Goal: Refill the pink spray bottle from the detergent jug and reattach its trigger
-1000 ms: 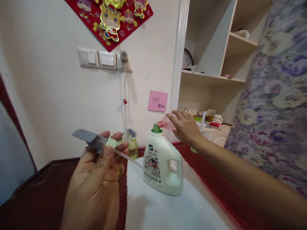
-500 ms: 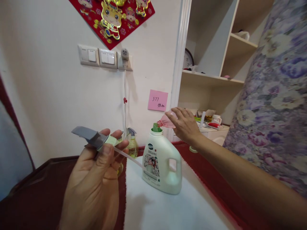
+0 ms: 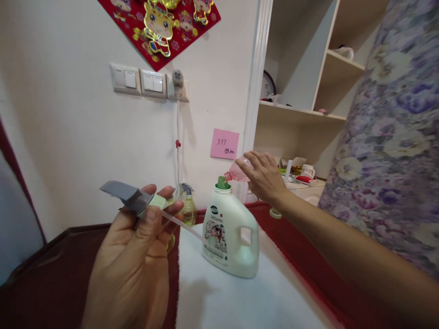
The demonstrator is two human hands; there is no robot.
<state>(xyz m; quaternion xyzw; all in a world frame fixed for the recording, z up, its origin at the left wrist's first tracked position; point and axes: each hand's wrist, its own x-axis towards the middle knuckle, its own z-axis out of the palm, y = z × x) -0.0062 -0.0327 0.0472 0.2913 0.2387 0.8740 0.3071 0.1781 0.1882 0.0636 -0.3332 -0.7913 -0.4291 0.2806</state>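
Note:
My left hand (image 3: pixel 137 256) pinches a spray bottle's trigger head (image 3: pixel 132 197), grey with a pale green collar. Its thin clear dip tube (image 3: pixel 181 223) slants down to the right, passing in front of the jug. Wrapped over a pink transparent bottle (image 3: pixel 238 172) is my right hand (image 3: pixel 265 178). That bottle is tipped on its side, its threaded neck at the green spout of the jug. The pale green detergent jug (image 3: pixel 230 233) stands upright, uncapped, with a label on its front. Whether liquid flows between them I cannot make out.
The jug stands on a white cloth (image 3: pixel 202 301) over a dark red table (image 3: pixel 51 274). Spray bottles (image 3: pixel 189 205) stand behind the jug by the wall. A pale green cap (image 3: pixel 275 213) lies right of the jug. Shelves (image 3: pixel 302 109) and a floral curtain (image 3: pixel 384 151) are at the right.
The view has shifted slightly. Both hands keep their grips, and the pink bottle stays tipped at the jug's mouth, with perhaps a slight change in tilt.

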